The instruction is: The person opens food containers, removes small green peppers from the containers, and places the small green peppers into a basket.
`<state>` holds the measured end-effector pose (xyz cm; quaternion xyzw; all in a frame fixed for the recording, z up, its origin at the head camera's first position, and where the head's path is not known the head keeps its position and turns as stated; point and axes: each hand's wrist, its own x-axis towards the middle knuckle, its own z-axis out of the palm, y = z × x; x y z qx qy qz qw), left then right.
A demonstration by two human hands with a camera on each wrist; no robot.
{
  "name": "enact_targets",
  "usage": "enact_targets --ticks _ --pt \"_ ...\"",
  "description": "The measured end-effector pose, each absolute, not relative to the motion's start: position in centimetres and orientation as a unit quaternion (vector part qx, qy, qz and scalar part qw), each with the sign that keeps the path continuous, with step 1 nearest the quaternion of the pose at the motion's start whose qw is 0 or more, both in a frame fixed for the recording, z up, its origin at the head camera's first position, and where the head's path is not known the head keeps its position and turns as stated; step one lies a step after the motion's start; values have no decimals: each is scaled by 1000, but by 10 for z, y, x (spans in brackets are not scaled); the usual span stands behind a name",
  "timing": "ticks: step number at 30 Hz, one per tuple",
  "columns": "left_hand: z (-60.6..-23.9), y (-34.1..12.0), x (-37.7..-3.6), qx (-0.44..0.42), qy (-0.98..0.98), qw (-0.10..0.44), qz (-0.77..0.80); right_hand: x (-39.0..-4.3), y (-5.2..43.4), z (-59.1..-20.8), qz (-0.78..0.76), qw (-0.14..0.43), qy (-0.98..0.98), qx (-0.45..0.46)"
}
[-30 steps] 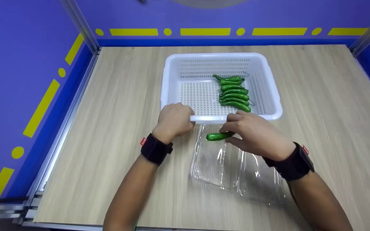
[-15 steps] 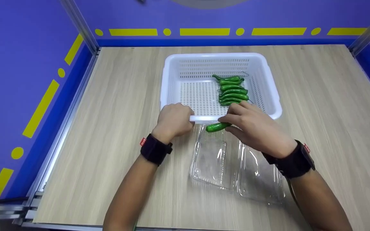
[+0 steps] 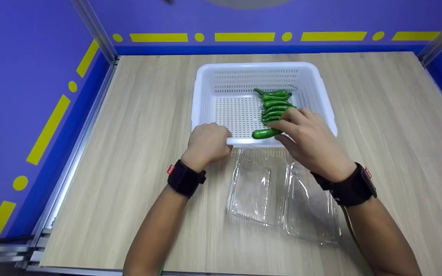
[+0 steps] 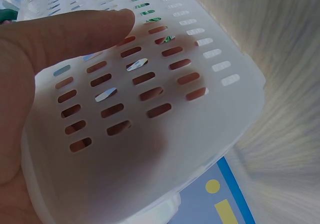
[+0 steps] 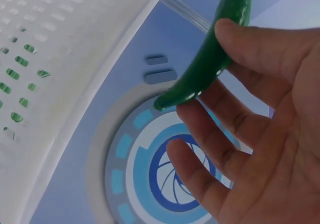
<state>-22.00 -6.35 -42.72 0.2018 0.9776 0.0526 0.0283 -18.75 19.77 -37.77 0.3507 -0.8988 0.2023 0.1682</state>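
My left hand (image 3: 208, 144) is clamped on the near rim of the white basket (image 3: 205, 76), thumb on the outside wall, fingers curled over the edge and mostly out of sight from above. The left wrist view shows only my thumb (image 4: 60, 34) pressed flat against the slotted wall, with dark finger shapes showing through the holes; the rest of the hand is cut off at the frame edge.

Inside the basket, toward its right half, lies a row of green peppers (image 3: 276, 104), side by side. The nearest ones are hidden behind my right hand, so I cannot count them.

My right hand (image 3: 309, 140) pinches one green pepper (image 3: 265, 133) between thumb and forefinger, just over the basket's near rim. Its stem end is buried under my fingers in the head view. The right wrist view shows it gripped near one end, the other fingers loosely spread beneath it.

In front of the basket, under my right forearm, an open clear plastic clamshell box (image 3: 257, 191) lies on the wooden table (image 3: 129, 126); its edges are hard to trace through the glare.
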Motion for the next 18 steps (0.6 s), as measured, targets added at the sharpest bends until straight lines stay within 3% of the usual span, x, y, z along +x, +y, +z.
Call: enact_targets --ticks 18 --pt "-427 -64 -220 202 977 30 55 -198 201 -386 216 205 -897 326"
